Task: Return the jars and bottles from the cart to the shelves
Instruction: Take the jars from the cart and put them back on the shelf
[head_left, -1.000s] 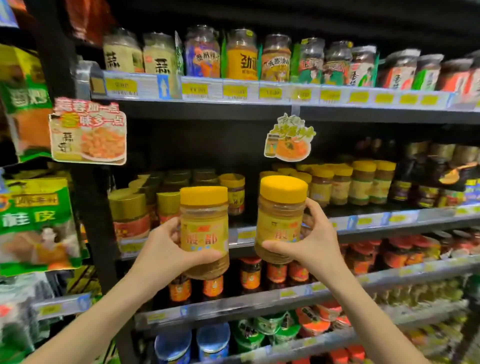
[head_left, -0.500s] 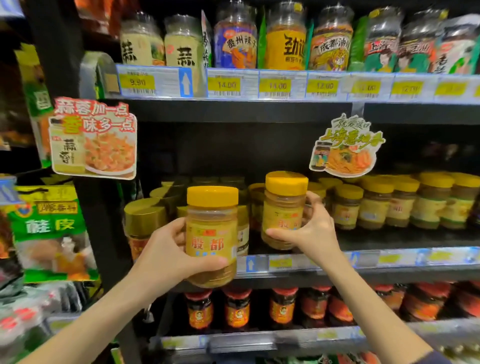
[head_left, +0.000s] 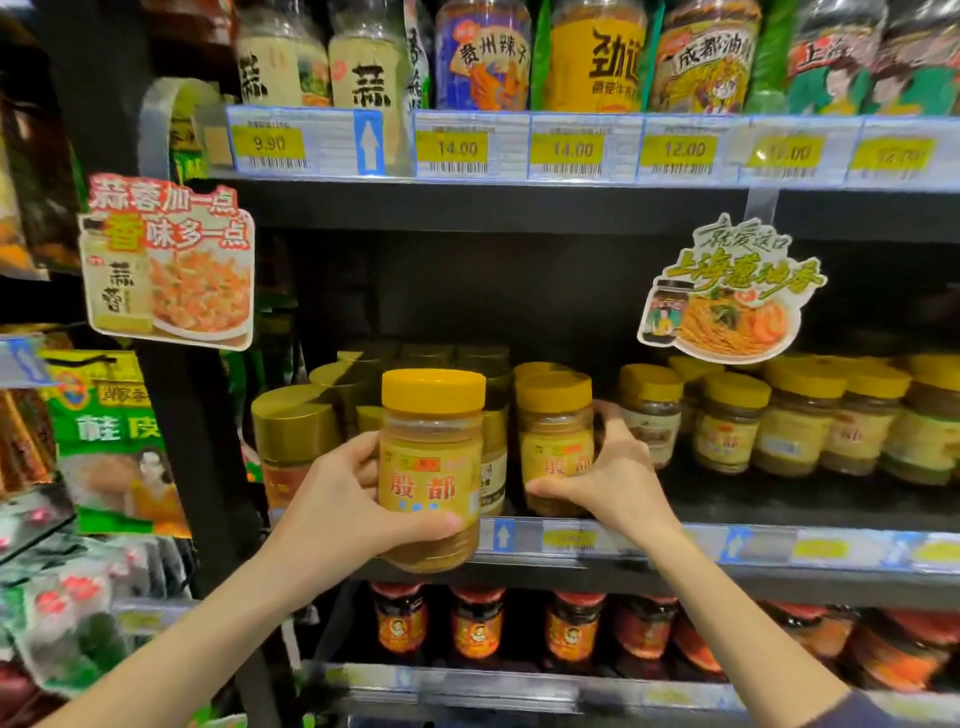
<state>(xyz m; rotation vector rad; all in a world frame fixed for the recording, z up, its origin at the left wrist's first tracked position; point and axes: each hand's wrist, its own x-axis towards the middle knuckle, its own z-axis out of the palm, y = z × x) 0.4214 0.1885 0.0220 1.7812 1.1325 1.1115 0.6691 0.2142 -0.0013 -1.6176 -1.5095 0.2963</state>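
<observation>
Garlic-sauce promo card (head_left: 169, 265) is sticking out at the left, tilted, printed with a jar and a plate of food. Noodle promo card (head_left: 727, 296) is hanging from a clear clip (head_left: 759, 205) under the upper price strip. Yellow price tags are showing 9.90 (head_left: 267, 143), 14.00 (head_left: 456, 149), 14.00 (head_left: 572, 150) and 12.00 (head_left: 684, 149); the tags further right are blurring out. Blue arrow label (head_left: 369, 141) is pointing up, between the 9.90 tag and the first 14.00 tag. Green spice packet (head_left: 111, 441) is hanging far left, with blurred clear packets (head_left: 67, 613) below it. Gold-lidded stock jars (head_left: 293, 431) are standing mid-left, and red-lidded stock jars (head_left: 478, 623) are lining the row below.
</observation>
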